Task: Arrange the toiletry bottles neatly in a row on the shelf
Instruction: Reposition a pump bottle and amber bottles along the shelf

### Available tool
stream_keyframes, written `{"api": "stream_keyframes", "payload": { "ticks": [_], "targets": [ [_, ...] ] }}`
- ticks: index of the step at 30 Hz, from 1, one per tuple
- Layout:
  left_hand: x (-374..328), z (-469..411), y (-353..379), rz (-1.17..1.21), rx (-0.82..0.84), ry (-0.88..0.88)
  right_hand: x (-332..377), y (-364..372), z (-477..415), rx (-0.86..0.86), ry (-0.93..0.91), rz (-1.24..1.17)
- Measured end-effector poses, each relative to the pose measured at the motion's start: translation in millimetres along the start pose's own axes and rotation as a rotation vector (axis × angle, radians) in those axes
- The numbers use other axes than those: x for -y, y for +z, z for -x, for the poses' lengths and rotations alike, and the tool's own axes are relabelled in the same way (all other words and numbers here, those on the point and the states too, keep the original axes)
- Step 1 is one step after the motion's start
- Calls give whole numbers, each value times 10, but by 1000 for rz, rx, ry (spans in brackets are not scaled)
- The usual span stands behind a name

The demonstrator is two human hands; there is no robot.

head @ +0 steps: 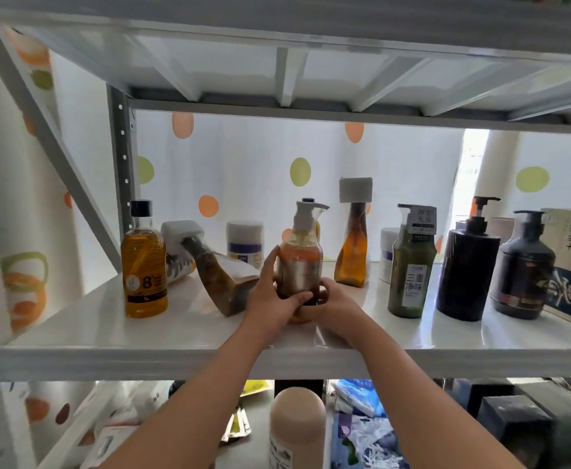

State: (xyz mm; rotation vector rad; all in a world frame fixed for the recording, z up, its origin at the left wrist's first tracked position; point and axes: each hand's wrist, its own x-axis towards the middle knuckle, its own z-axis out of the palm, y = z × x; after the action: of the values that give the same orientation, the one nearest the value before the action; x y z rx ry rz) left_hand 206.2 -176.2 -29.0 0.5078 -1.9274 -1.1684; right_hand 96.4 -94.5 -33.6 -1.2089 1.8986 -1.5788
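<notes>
We wrap left hand and right hand low round the pump bottle, holding it upright at the middle of the shelf, likely to slide it into line without tipping.

1. Left hand: the forearm reaches in from 7 o'clock, and the thumb and fingers curl round the pump bottle.
2. Right hand: the forearm reaches in from 5 o'clock, and the fingers grip the same bottle's base.
</notes>
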Motion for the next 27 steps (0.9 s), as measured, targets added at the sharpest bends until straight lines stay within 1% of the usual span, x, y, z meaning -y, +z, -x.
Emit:
{"api": "stream_keyframes", "payload": {
  "ticks": [2,6,11,27],
  "targets": [
    [6,-27,3,5,12,-16,-25,6,-28,-3,5,41],
    [29,-36,29,49,14,-54,-72,25,-42,-49,-34,195],
    [78,-52,54,57,-17,-65,-61,4,-28,-54,-35,198],
    [58,11,55,29,-23,-66,12,4,69,-60,-56,208]
  ]
}}
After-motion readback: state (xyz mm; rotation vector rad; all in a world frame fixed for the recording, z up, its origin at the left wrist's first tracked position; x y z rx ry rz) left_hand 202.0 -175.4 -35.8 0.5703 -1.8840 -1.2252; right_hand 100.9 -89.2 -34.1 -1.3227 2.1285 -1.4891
